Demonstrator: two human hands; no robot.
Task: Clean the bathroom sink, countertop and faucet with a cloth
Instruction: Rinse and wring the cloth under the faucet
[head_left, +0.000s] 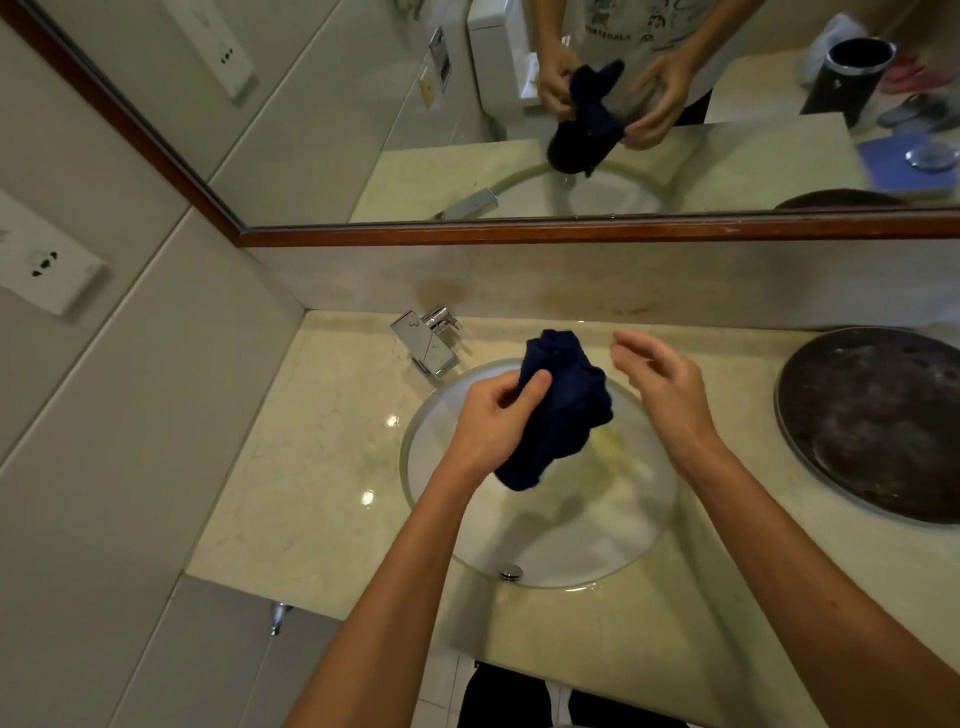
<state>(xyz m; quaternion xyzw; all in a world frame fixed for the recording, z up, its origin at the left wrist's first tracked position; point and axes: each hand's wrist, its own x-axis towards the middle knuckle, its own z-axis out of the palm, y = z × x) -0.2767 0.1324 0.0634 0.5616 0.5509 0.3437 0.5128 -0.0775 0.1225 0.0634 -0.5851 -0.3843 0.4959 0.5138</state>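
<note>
L hand (493, 415) clamped on bunched cloth (558, 410) at frame ctr, long axis hanging over sink (597, 545); R hand (660, 384) empty, fingers apart, just beside cloth's right.

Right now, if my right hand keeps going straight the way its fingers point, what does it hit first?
Probably the dark blue cloth that your left hand holds over the sink. The right hand is open, fingers aimed leftward; depth is unclear.

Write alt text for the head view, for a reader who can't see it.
A person's left hand grips a bunched dark navy cloth above a round white sink basin, while the open right hand hovers beside it. A square chrome faucet stands at the basin's far left on a cream marble countertop.
</note>
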